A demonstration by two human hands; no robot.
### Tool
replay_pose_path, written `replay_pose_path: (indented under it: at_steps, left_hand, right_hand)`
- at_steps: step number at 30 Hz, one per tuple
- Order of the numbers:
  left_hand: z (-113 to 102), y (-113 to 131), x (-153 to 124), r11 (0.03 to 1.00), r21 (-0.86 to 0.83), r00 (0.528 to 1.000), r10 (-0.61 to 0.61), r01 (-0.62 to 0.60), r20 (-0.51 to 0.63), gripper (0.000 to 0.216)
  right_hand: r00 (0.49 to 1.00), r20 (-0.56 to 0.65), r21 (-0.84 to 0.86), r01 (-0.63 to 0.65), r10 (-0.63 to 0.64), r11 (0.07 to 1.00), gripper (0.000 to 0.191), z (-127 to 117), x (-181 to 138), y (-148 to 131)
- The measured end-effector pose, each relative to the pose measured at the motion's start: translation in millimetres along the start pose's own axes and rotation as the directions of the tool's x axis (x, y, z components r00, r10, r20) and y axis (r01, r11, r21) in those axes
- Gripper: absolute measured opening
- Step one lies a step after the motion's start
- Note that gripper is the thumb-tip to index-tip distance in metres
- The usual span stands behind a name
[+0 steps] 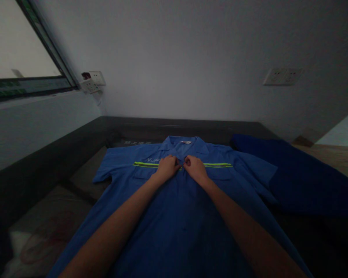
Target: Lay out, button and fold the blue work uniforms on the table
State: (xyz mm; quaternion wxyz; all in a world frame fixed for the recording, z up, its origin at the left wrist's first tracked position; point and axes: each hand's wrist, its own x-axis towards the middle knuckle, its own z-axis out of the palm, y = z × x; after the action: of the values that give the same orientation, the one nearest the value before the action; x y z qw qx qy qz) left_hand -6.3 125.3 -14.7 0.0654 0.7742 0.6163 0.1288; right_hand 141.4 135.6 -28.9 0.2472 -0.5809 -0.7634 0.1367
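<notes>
A blue short-sleeved work shirt [174,208] lies face up and spread out, its collar at the far end. Yellow-green stripes cross its chest, and pale lettering shows above the left-hand stripe. At the front opening, just below the collar, my left hand [168,166] pinches the shirt's edge with bent fingers. Close beside it, a small gap apart, my right hand [195,167] is also closed on the front edge. Whether a button sits between the fingertips is too small and dark to tell.
Dark blue folded cloth [301,177] lies to the right, partly under the sleeve. A dark raised edge [179,122] runs along the wall. Wall sockets [282,76] are at right, with a plugged adapter [89,85] at left. Reddish cord [50,235] lies low left, below a window.
</notes>
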Motion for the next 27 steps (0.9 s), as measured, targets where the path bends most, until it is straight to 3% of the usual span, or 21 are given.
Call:
replay_pose_path:
  at_steps: [6,12,21,27]
  left_hand:
    - [0.9,0.9,2.6,0.998,-0.041,0.999,-0.04,0.041,0.031,0.016]
    - [-4.3,4.8,1.3,1.0,0.006,0.999,0.031,-0.03,-0.043,0.011]
    - [-5.1,5.7,-1.4,0.981,0.099,0.981,0.175,-0.166,-0.08,0.009]
    - [5.4,0.3,-7.5,0.987,-0.097,0.979,0.11,-0.128,-0.171,0.007]
  right_hand:
    - [0.999,-0.004,0.251,0.039,-0.04,0.967,0.009,-3.2,12.4,16.9]
    - [0.996,0.05,0.219,0.065,-0.078,0.974,0.014,-4.6,16.4,18.8]
    - [1.0,0.014,0.235,0.007,-0.01,0.972,0.016,0.8,18.8,16.9]
    - [1.0,-0.014,0.293,0.01,-0.006,0.956,0.016,5.8,18.6,19.5]
